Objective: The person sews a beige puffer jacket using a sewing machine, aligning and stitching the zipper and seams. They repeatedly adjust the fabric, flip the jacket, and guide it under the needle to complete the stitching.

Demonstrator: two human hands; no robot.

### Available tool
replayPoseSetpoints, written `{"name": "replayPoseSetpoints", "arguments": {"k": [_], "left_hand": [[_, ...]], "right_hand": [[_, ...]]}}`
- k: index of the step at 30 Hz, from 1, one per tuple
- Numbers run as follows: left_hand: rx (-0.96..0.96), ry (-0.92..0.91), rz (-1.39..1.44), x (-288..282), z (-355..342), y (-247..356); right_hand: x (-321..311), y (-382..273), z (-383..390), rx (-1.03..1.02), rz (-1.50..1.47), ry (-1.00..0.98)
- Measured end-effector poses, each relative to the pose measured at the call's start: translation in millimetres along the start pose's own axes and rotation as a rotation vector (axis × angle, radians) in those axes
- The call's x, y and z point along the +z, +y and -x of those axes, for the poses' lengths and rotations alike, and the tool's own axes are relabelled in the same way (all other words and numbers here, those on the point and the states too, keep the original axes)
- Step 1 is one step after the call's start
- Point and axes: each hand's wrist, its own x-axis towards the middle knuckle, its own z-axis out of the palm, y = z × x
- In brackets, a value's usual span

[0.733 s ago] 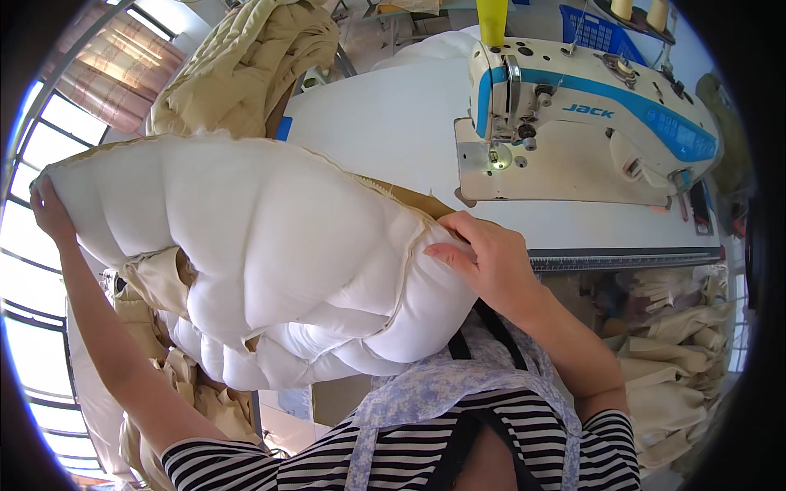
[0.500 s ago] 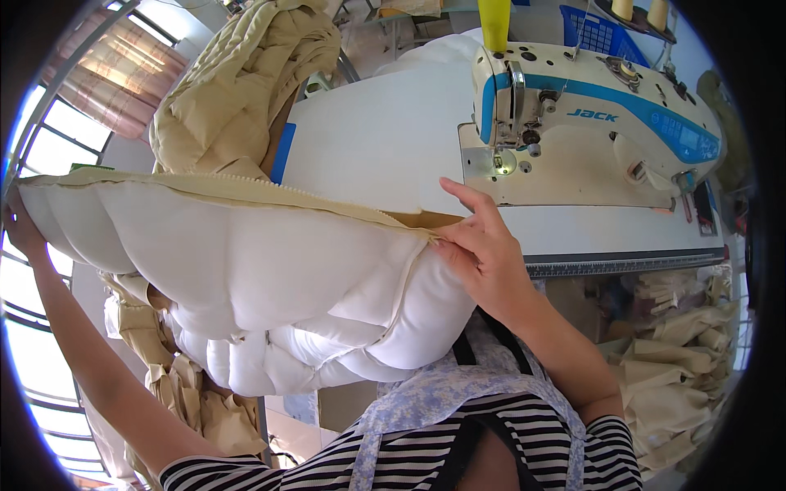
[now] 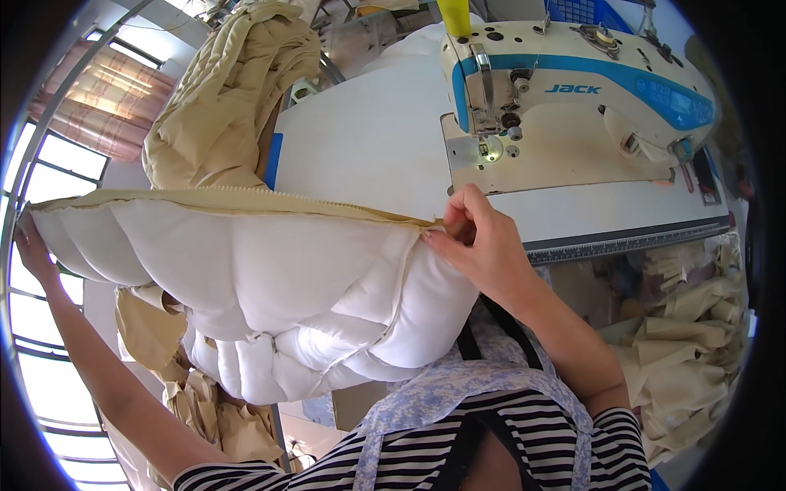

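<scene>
In the head view, a white padded piece point(image 3: 278, 270) hung in front of the person, stretched between both hands at the near edge of the table point(image 3: 360, 135). The left hand point(image 3: 37, 250) gripped its far left corner, though some of its fingers were hidden; the right hand point(image 3: 485, 245) pinched the other end of the upper edge between thumb and forefinger. A beige zipper strip point(image 3: 295, 202) ran along that edge, seemingly already attached, with its teeth uppermost. The quilted sections looked filled and seamed, while the white side faced outward. The edge lay well apart from the needle of the sewing machine point(image 3: 573, 106), so no stitching was under way; whether any seam remained unsewn could not be told. Behind the machine was a blue crate point(image 3: 585, 11), cut off by the upper border, its contents out of sight. A tall yellow object point(image 3: 455, 16), perhaps a cup, stood by the machine head, its top cropped. Beige cloth point(image 3: 688, 360) lay heaped below the table at right, and a beige quilted bundle point(image 3: 229, 106) rested at the table's left
</scene>
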Motion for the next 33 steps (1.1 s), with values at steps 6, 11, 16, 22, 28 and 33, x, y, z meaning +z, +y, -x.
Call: {"name": "replayPoseSetpoints", "arguments": {"k": [6, 11, 16, 22, 28, 33], "left_hand": [[-0.106, -0.107, 0.011, 42.0, 0.1, 20.9], [-0.034, -0.439, 0.526, 139.7, 119.1, 186.8], [-0.203, -0.655, 1.208, 234.2, 238.8, 310.9], [-0.155, -0.666, 1.283, 219.4, 217.4, 340.4], [-0.151, -0.596, 1.277, 186.1, 195.6, 349.0], [-0.198, -0.576, 1.321, 174.9, 193.5, 342.5]], "right_hand": [[-23.3, 17.6, 16.4, -0.119, 0.144, -0.283], [-40.1, 105.1, 88.7, 0.449, -0.028, -0.578], [-59.0, 134.1, 110.4, 0.225, 0.907, -0.344], [-68.3, 14.0, 22.6, -0.345, 0.591, 0.155], [-9.4, -36.5, -100.0, -0.722, 0.594, 0.322], [-3.4, -39.6, -92.2, -0.944, 0.653, 0.266]]}}
